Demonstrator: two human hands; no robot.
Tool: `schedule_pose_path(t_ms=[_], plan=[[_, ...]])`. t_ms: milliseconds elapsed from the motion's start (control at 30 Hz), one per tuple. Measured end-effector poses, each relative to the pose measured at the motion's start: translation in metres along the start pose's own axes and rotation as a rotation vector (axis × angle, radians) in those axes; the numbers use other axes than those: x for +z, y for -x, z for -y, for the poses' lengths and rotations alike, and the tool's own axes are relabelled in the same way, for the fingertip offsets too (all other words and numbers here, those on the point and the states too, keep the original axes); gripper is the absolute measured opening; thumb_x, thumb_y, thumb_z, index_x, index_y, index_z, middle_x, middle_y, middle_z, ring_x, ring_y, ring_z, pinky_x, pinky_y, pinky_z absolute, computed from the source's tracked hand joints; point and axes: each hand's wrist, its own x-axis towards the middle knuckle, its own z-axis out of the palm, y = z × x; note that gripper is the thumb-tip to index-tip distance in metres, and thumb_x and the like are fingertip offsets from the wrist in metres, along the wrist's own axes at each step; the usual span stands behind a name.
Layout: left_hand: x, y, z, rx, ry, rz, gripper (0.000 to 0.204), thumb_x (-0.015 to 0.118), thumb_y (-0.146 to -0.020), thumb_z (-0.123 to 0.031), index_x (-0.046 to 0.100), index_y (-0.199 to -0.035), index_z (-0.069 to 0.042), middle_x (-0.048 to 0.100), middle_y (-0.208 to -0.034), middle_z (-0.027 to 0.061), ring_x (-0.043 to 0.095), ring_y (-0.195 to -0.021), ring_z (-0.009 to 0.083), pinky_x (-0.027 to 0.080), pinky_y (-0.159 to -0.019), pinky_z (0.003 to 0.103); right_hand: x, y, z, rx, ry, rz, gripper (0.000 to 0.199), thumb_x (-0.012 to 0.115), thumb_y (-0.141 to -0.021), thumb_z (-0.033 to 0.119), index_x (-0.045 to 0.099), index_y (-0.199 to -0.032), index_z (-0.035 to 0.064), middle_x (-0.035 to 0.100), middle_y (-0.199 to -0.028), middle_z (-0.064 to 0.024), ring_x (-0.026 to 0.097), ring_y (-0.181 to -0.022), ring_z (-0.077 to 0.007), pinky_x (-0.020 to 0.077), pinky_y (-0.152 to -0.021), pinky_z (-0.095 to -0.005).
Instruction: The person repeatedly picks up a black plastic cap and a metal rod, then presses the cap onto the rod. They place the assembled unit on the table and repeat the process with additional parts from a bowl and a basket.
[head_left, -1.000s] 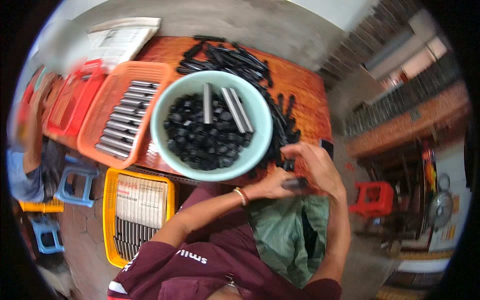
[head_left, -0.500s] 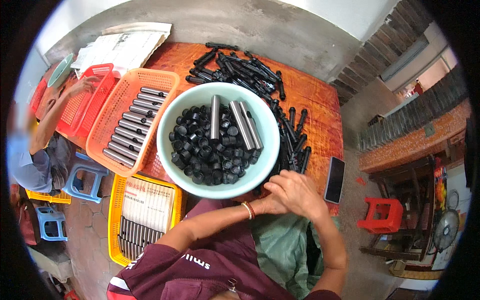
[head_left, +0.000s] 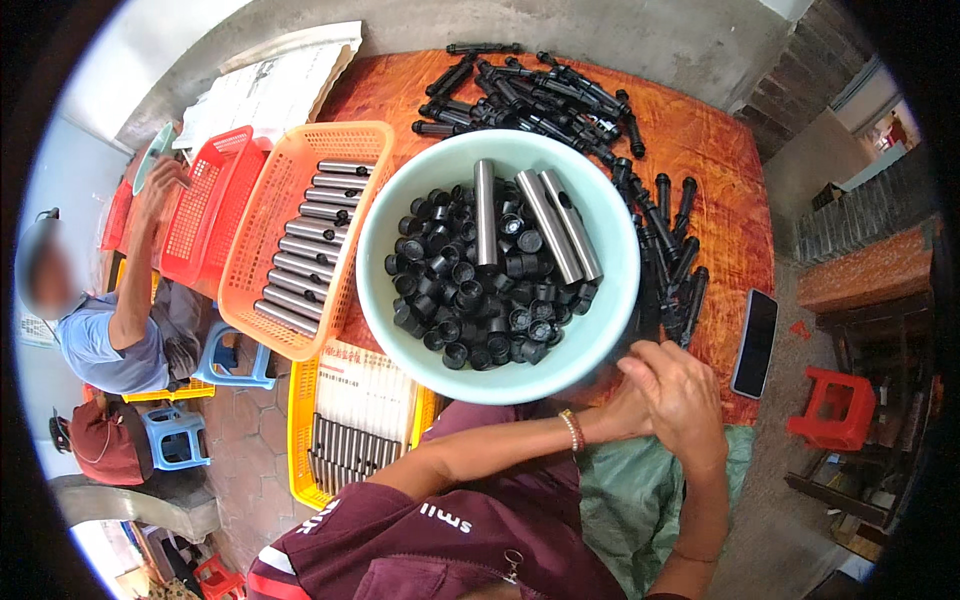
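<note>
Both hands meet just below the pale green bowl (head_left: 610, 330) of black caps (head_left: 470, 300) on the counter (head_left: 720, 180); right hand (head_left: 680, 395) curls closed over the left hand (head_left: 620, 415), whose grip can't be made out.

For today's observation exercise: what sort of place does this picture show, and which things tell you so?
Probably a small hand-assembly workshop: a bowl of black caps and metal tubes, an orange basket of tubes, black parts piled on the wooden table.
</note>
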Motion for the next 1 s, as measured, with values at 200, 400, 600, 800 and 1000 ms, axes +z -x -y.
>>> schedule_pose_path(t_ms=[200, 400, 600, 800, 1000], plan=[[0.006, -0.006, 0.001, 0.227, -0.052, -0.352, 0.019, 0.065, -0.067, -0.007, 0.056, -0.080, 0.003, 0.058, -0.070, 0.0161, 0.059, -0.069, 0.0318, 0.047, -0.062, 0.039, 0.002, 0.004, -0.003, 0.072, -0.116, -0.127, 0.035, 0.047, -0.088, 0.030, 0.060, -0.093, -0.0015, 0.056, -0.075, -0.0166, 0.056, -0.069, -0.0300, 0.0431, -0.062, -0.0401], [-0.031, 0.014, -0.067, 0.007, 0.077, -0.097, 0.021, 0.066, -0.070, -0.015, 0.058, -0.080, 0.002, 0.053, -0.061, 0.0141, 0.050, -0.055, 0.0149, 0.042, -0.054, 0.035, 0.011, 0.026, -0.010, 0.104, -0.862, -0.746, 0.038, 0.034, -0.095, 0.031, 0.046, -0.122, 0.0075, 0.054, -0.088, -0.0040, 0.056, -0.082, -0.0162, 0.0445, -0.083, -0.0305], [-0.178, 0.094, -0.173, 0.119, 0.006, 0.046, 0.051, 0.066, -0.076, -0.017, 0.036, -0.115, -0.003, 0.039, -0.092, 0.0052, 0.045, -0.081, 0.0139, 0.041, -0.072, 0.030, 0.053, 0.046, -0.021, 0.137, -0.949, -0.896, 0.038, 0.034, -0.097, 0.029, 0.043, -0.123, 0.0042, 0.050, -0.084, -0.0044, 0.055, -0.069, -0.0133, 0.0487, -0.068, -0.0295], [-0.336, 0.122, -0.207, -0.234, -0.386, -0.479, 0.034, 0.054, -0.088, -0.021, 0.036, -0.112, -0.004, 0.041, -0.086, 0.0040, 0.043, -0.074, 0.0134, 0.039, -0.066, 0.026, 0.060, 0.066, -0.012, 0.284, -0.978, -0.957, 0.036, 0.041, -0.095, 0.028, 0.043, -0.124, 0.0067, 0.049, -0.082, -0.0032, 0.052, -0.063, -0.0107, 0.0438, -0.058, -0.0259], [-0.461, 0.117, -0.129, -0.268, -0.918, -0.332, 0.030, 0.069, -0.071, -0.012, 0.055, -0.096, -0.003, 0.051, -0.075, 0.0099, 0.051, -0.073, 0.0233, 0.041, -0.067, 0.034, 0.069, 0.077, -0.012, 0.355, -0.983, -1.020, 0.035, 0.041, -0.095, 0.028, 0.044, -0.122, 0.0058, 0.047, -0.076, -0.0025, 0.049, -0.058, -0.0110, 0.0434, -0.055, -0.0257]])
